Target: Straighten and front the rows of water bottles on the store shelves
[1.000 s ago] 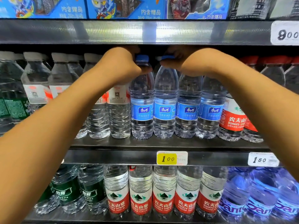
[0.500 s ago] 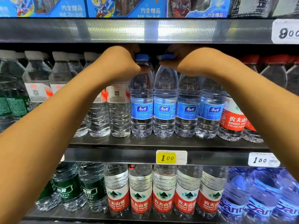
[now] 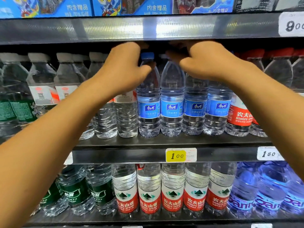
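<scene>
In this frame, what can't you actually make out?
- Head view: right hand hides the second blue-label bottle cap, so its grip is unclear.
- Left hand fingertips vanish under the shelf lip.
- Price tag is cut by the frame edge.

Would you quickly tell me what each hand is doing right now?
Left hand: closed on the neck of the first blue-label bottle.
Right hand: curled over the second blue-label bottle; its grip is hidden.
</scene>
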Motion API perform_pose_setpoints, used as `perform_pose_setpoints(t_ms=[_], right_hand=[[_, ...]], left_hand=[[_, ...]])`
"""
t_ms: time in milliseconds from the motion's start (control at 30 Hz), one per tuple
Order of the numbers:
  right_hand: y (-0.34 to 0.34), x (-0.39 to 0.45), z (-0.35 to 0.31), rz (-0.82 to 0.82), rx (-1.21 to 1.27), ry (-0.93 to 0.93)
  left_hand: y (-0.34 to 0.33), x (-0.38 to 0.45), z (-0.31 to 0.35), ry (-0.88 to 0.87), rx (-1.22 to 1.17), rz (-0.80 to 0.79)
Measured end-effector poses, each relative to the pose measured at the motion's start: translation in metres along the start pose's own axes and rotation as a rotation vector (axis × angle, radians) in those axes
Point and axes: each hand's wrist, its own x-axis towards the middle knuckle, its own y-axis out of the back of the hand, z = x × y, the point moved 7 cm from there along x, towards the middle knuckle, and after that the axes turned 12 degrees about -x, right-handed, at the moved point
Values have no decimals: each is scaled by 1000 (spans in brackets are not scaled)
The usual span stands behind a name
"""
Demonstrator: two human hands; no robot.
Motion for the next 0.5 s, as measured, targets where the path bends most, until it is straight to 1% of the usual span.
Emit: perform_pose_setpoints(t_ms=[133,233,367,433,500], right_hand=[[6,-3,-24,79,5,58],[5,-5,-41,98,58,108],[6,4,-57,102,79,137],[4,10,-64,97,73,154],[2,13,-80,100,96,209]], left_hand=[[14,-24,4,-180,-36,88],[27,-35,-8,-214,44,101],[47,-36,-35,-113,160,112],[54,-36,-45,-67,190,99],[59,-38,-56,-14,197,93]])
